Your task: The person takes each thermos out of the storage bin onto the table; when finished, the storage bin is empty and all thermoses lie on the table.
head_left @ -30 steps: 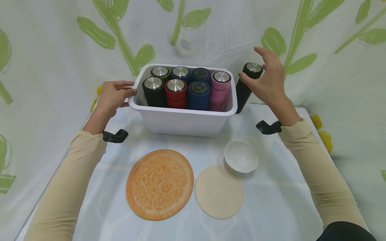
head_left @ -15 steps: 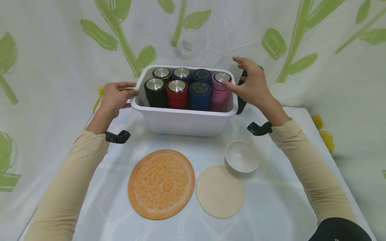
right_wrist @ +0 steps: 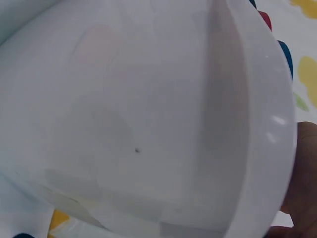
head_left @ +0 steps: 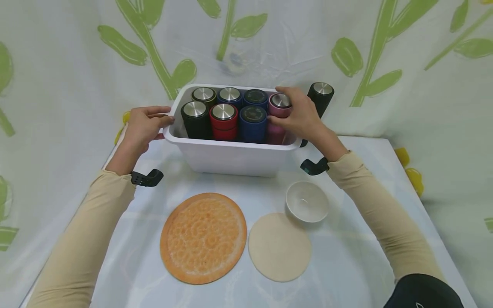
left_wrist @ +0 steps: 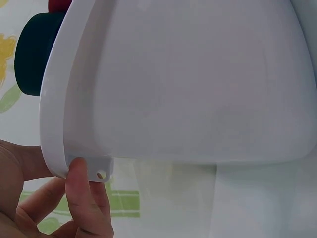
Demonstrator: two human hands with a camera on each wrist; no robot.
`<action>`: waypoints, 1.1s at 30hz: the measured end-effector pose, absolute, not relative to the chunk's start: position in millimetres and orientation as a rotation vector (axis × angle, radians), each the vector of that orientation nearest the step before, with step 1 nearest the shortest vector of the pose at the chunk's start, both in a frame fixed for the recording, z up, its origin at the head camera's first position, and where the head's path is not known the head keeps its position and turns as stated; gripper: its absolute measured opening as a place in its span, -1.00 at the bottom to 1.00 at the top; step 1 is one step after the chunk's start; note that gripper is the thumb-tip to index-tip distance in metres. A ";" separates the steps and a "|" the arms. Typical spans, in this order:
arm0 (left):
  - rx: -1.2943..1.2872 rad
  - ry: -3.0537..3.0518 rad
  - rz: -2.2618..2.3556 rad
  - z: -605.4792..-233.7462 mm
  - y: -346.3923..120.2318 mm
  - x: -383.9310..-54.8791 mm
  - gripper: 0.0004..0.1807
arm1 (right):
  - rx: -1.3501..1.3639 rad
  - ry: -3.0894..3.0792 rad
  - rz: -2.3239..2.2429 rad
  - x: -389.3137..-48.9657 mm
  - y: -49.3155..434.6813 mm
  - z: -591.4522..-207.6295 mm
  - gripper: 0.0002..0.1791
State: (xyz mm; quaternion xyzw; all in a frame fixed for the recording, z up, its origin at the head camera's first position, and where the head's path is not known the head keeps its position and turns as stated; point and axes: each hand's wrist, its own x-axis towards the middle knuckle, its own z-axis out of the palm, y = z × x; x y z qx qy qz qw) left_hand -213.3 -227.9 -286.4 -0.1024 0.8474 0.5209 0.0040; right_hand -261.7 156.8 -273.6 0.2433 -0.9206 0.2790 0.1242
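Observation:
At the left end of a white plastic bin [head_left: 231,159], my left hand [head_left: 143,128] grips the rim. The left wrist view shows the thumb and fingers around a grey end tab [left_wrist: 101,171] with a hole. My right hand [head_left: 302,112] reaches over the bin's right end and holds a pink thermos [head_left: 280,112] near its steel-topped lid, thumb in front and fingers behind. Beside it in the bin stand a blue thermos [head_left: 253,124], a red one [head_left: 224,122], a black one [head_left: 195,119] and several more. In the right wrist view the bin wall hides most of the hand.
Outside the bin's right end, a black thermos [head_left: 321,96] leans at a tilt behind my right hand. In front lie a round orange-brown mat [head_left: 203,239] and a smaller beige disc [head_left: 280,248], with a white bowl [head_left: 307,202] at the disc's upper right edge.
My right hand has let go of the black thermos outside the bin and moved left to the pink thermos, now holding it. My left hand has stayed on the rim.

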 end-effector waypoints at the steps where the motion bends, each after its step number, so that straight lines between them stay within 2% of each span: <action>1: -0.326 2.660 1.634 -285.8 -228.9 -212.5 -0.48 | 0.712 -2.689 0.810 -262.1 154.9 -274.4 -0.17; 8: -0.307 2.671 1.659 -284.6 -224.2 -212.9 -0.50 | 0.675 -2.676 0.775 -261.1 158.5 -276.8 -0.28; 33: -0.309 2.662 1.697 -284.5 -228.5 -209.7 -0.51 | 0.699 -2.643 0.785 -257.4 156.4 -280.7 -0.29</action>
